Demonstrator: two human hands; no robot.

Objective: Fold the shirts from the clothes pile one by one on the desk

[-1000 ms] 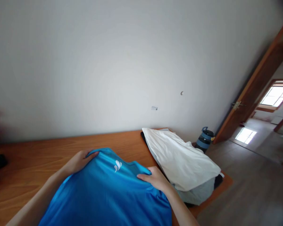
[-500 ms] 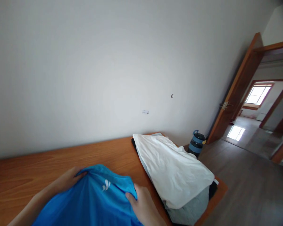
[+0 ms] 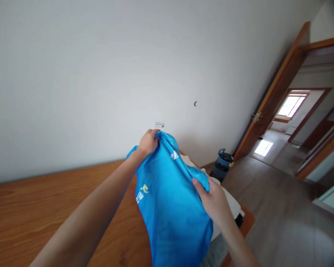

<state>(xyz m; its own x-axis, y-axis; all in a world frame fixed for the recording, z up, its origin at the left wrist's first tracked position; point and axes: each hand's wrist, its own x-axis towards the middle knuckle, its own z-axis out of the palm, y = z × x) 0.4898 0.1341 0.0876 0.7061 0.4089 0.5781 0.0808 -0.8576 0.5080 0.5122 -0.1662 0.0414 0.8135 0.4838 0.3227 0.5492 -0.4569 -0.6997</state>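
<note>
A bright blue shirt (image 3: 175, 207) with a white logo and a small yellow-and-white print hangs between my two hands. My left hand (image 3: 149, 142) is closed on its upper left edge, up against the wall in view. Lower and to the right, my right hand (image 3: 213, 196) pinches the other top corner, thumb on the front. Behind the shirt, a pile of white and grey clothes (image 3: 230, 198) lies on the wooden tabletop (image 3: 58, 207), mostly covered from sight.
A dark bottle with blue bands (image 3: 222, 165) stands beyond the clothes, near the wall (image 3: 100, 81). To the right are an open wooden door (image 3: 272, 92) and a grey floor (image 3: 272, 200). The table's right corner shows by my right forearm.
Both hands have moved up and to the right, carrying the blue shirt from over the bare tabletop to in front of the clothes pile. More of its front print shows.
</note>
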